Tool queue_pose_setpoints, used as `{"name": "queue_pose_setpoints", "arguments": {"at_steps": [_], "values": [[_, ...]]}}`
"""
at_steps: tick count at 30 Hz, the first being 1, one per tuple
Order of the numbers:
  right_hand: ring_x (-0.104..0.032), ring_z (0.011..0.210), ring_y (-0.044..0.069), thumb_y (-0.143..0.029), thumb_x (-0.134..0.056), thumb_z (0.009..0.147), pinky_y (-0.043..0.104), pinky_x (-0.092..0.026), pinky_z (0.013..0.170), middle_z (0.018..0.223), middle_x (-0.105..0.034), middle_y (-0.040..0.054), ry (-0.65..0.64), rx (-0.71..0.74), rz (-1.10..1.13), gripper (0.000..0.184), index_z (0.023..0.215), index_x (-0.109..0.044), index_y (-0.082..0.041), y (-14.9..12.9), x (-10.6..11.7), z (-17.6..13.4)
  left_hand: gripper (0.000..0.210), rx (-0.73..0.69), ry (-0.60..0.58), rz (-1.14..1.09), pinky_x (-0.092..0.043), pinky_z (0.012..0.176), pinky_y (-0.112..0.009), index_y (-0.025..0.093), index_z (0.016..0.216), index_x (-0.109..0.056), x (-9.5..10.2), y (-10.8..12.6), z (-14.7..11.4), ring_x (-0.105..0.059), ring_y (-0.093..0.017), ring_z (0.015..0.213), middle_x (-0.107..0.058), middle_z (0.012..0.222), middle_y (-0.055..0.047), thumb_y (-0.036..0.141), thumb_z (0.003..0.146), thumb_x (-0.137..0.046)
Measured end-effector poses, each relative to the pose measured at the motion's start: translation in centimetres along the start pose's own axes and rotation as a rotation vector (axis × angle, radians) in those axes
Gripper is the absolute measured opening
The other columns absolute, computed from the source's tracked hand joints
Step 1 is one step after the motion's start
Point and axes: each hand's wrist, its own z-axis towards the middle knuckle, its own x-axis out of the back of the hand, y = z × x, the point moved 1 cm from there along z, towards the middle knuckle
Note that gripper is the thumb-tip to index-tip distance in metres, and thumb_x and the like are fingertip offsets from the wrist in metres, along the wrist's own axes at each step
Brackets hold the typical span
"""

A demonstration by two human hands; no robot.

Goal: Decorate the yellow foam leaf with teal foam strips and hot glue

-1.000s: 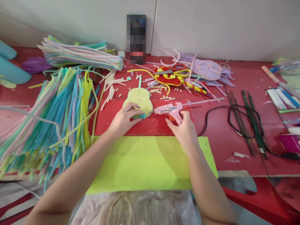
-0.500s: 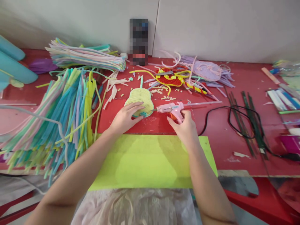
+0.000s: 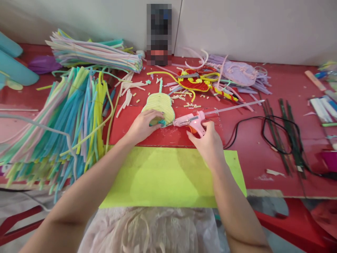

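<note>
A pale yellow shape of pipe cleaners (image 3: 158, 102), with a green stem at its top, lies on the red board. My left hand (image 3: 144, 123) rests over its lower left part, thumb and fingers closed on a small teal pipe-cleaner piece (image 3: 162, 123) at its lower edge. A pink glue gun (image 3: 191, 121) is gripped by my right hand (image 3: 210, 142), nozzle pointing left at the teal piece. Whether the tip touches it, I cannot tell. A clear glue stick (image 3: 234, 106) sticks out of the gun's back.
Bundled pipe cleaners (image 3: 76, 116) fill the left side, with another bundle (image 3: 92, 54) behind. Scissors (image 3: 193, 76) lie on a red-and-yellow piece at the back. A black cord (image 3: 242, 121) loops at right. A lime sheet (image 3: 171, 175) covers the front edge.
The glue gun has tilted, its back end rising and its nozzle dropping slightly toward the teal piece. My left fingers have shifted down to the shape's lower edge. The whole view has shifted a little.
</note>
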Motion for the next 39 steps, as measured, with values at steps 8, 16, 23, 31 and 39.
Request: {"name": "queue_pose_setpoints", "arguments": {"at_steps": [8,16,23,31,39], "values": [[-0.061,0.073,0.023,-0.052,-0.062,0.072,0.032,-0.044,0.06,0.087,-0.061,0.0057,0.006,0.002,0.009,0.045,0.098,-0.043,-0.022,-0.1,0.0,-0.1,0.018,-0.026,0.008,-0.008,-0.043,0.098,-0.04,0.02,0.098,-0.061,-0.1,-0.1,0.0,-0.057,-0.019,0.11,-0.064,0.116,-0.005,0.019,0.08,-0.061],[-0.061,0.073,0.023,-0.051,-0.062,0.072,0.032,-0.044,0.06,0.087,-0.061,0.0058,0.02,0.036,0.025,0.043,0.097,-0.043,-0.022,-0.2,-0.1,-0.2,0.016,0.0,-0.006,-0.004,-0.042,0.1,-0.041,0.02,0.094,-0.062,-0.1,-0.4,0.2,-0.056,-0.02,0.111,-0.063,0.118,-0.005,0.017,0.078,-0.061],[-0.06,0.073,0.022,-0.047,-0.063,0.071,0.034,-0.045,0.062,0.085,-0.06,0.0062,0.023,0.033,0.043,0.043,0.098,-0.043,-0.021,-0.7,-0.6,-0.3,0.018,-0.01,0.007,-0.027,-0.041,0.1,-0.039,0.02,0.094,-0.063,-0.1,-0.3,0.3,-0.056,-0.019,0.11,-0.064,0.115,-0.004,0.017,0.077,-0.062],[-0.061,0.077,0.023,-0.043,-0.062,0.072,0.035,-0.048,0.068,0.086,-0.06,0.0065,0.01,0.035,0.073,0.039,0.097,-0.041,-0.021,-0.7,-0.6,-0.3,0.017,-0.01,0.003,-0.041,-0.041,0.1,-0.039,0.019,0.094,-0.062,0.0,-0.3,0.2,-0.056,-0.02,0.11,-0.064,0.115,-0.005,0.017,0.077,-0.061],[-0.061,0.078,0.023,-0.038,-0.062,0.072,0.035,-0.048,0.068,0.087,-0.06,0.0066,0.01,0.078,0.079,0.036,0.096,-0.041,-0.021,-0.5,-0.9,-0.2,0.015,-0.016,0.01,-0.038,-0.04,0.099,-0.039,0.02,0.092,-0.063,-0.2,-0.5,0.3,-0.056,-0.02,0.11,-0.064,0.114,-0.004,0.018,0.077,-0.062]]}}
